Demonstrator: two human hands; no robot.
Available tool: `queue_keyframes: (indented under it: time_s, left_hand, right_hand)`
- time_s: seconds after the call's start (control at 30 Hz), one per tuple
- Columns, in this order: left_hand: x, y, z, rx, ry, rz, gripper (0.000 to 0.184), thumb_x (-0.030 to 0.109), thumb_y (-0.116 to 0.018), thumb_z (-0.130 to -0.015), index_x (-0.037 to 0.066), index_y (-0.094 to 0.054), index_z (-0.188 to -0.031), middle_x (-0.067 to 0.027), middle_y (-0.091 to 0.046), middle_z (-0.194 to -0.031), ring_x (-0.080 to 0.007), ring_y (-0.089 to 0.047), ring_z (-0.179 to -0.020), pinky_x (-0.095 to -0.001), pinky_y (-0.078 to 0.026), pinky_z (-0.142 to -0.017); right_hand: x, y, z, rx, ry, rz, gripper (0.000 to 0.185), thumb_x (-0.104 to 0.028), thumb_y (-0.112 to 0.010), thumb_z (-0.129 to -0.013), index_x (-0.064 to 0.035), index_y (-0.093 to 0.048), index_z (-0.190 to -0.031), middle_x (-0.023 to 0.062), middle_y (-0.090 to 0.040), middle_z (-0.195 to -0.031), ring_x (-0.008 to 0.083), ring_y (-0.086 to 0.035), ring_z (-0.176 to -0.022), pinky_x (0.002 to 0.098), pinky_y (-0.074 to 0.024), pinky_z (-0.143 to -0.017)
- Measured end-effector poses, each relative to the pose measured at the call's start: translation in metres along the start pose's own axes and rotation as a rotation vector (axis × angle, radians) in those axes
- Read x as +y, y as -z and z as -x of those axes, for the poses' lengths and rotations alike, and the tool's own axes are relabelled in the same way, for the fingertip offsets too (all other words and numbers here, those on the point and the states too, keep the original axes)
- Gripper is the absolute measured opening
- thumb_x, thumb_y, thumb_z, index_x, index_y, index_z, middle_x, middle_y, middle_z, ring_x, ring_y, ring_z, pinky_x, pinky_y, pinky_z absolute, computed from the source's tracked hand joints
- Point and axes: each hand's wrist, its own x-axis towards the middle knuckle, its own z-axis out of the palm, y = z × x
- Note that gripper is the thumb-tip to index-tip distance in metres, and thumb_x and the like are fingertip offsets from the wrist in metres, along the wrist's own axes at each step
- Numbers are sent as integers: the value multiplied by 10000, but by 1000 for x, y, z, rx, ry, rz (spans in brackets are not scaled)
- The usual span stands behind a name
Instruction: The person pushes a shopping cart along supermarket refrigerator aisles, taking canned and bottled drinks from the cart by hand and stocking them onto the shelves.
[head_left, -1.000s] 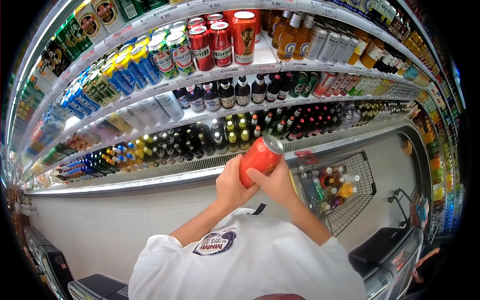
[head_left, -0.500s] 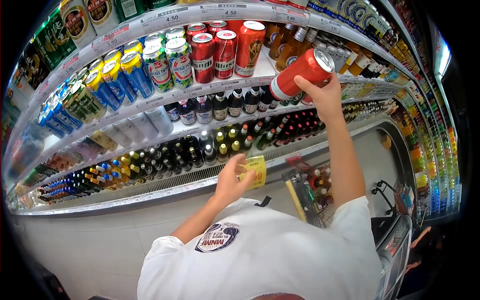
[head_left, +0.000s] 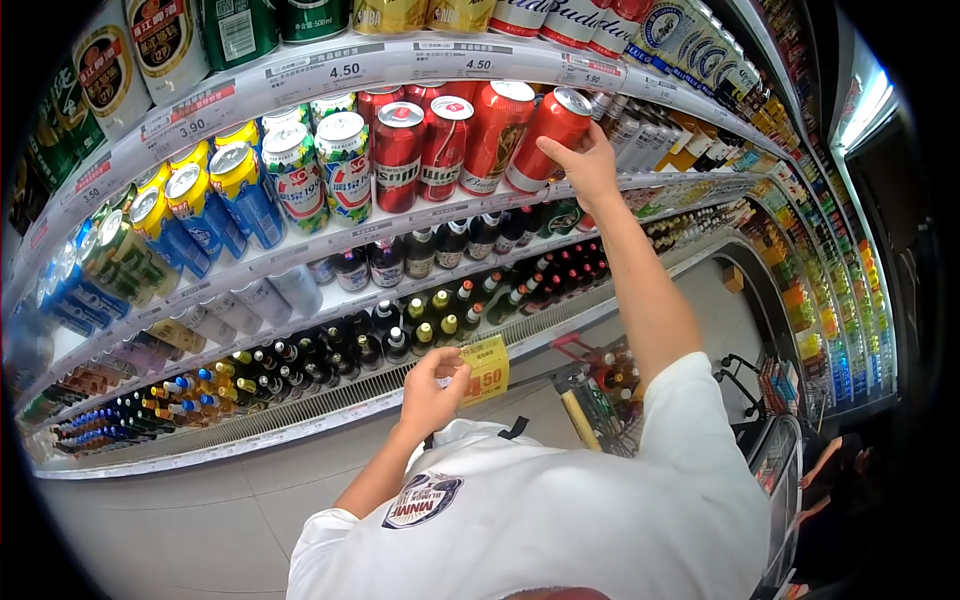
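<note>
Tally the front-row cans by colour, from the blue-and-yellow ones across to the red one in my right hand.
Blue-and-yellow cans: 3
White-and-green cans: 2
Red cans, counting the one in your right hand: 4
Total: 9

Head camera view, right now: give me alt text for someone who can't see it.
A person's right hand grips a red can at a store shelf of drinks, beside another tall red can. Lower down, the left hand, loosely curled, partly covers a yellow price tag.
</note>
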Motion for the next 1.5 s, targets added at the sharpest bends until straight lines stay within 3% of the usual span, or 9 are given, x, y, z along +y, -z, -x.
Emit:
queue_keyframes:
  time_s: [0.03, 0.13, 0.37, 0.7, 0.93, 1.07, 1.2, 1.37, 1.5]
  left_hand:
    - [-3, 4, -3, 0, 19, -5, 347, 170, -715, -879, -27, -656, -1159, -117, -736, -980, -178, -715, -870, -309, -550, -804]
    - [-7, 10, -11, 3, 43, -4, 343, 169, -719, -876, -18, -657, -1158, -112, -737, -966, -175, -714, -854, -307, -550, -782]
    - [-12, 12, -26, -49, 48, -30, 350, 189, -715, -882, -24, -655, -1153, -114, -738, -976, -176, -716, -857, -305, -546, -773]
    - [-19, 17, -42, -156, 53, -19, 357, 194, -717, -882, -24, -656, -1157, -121, -736, -974, -184, -718, -853, -316, -552, -786]
    - [-12, 30, -42, -207, 55, -55, 306, 148, -715, -921, -32, -641, -1157, -86, -722, -956, -139, -678, -847, -291, -543, -791]
    - [-14, 34, -40, -217, 52, -63, 316, 158, -720, -915, -36, -642, -1153, -86, -727, -943, -142, -686, -843, -292, -541, -790]
    - [-17, 33, -38, -220, 19, -61, 325, 163, -726, -898, -36, -653, -1143, -83, -732, -917, -150, -693, -813, -304, -540, -774]
    - [-28, 35, -30, -246, 42, -48, 323, 169, -726, -897, -31, -658, -1141, -91, -733, -929, -152, -693, -817, -308, -541, -753]
    - [-34, 43, -21, -284, 82, -77, 335, 170, -723, -902, -39, -648, -1152, -104, -728, -950, -156, -688, -819, -304, -540, -736]
  right_hand:
    - [-3, -2, 0, 9, -55, -7, 654, -85, -838, -792, 23, -489, -1334, 142, -626, -1271, 224, -633, -1133, 376, -538, -949]
    - [1, -10, -10, -10, -80, -16, 658, -81, -831, -802, 36, -474, -1342, 149, -624, -1270, 226, -629, -1142, 365, -535, -948]
    - [33, -20, -22, -19, 48, 5, 704, -95, -787, -871, 50, -363, -1415, 171, -541, -1376, 238, -566, -1249, 368, -502, -1014]
    - [37, -21, -13, 85, 40, 258, 767, -150, -861, -773, 64, -422, -1365, 180, -616, -1269, 248, -632, -1137, 365, -527, -958]
    - [54, -30, 0, 82, -100, 225, 815, -161, -842, -806, 70, -355, -1418, 171, -567, -1343, 223, -566, -1223, 345, -472, -1027]
    - [30, -33, 7, 58, -185, 322, 771, -185, -836, -811, 48, -405, -1405, 175, -593, -1332, 244, -591, -1204, 349, -476, -1014]
    - [37, -36, 9, 201, -148, 406, 753, -189, -862, -745, 41, -470, -1345, 199, -646, -1253, 290, -643, -1142, 360, -514, -964]
    - [56, -28, 18, 100, -160, 372, 798, -194, -820, -789, 47, -400, -1423, 225, -584, -1347, 314, -597, -1225, 385, -478, -1028]
    - [56, -24, 61, 221, -212, 450, 771, -232, -763, -867, 90, -363, -1442, 269, -530, -1385, 311, -541, -1304, 389, -493, -1028]
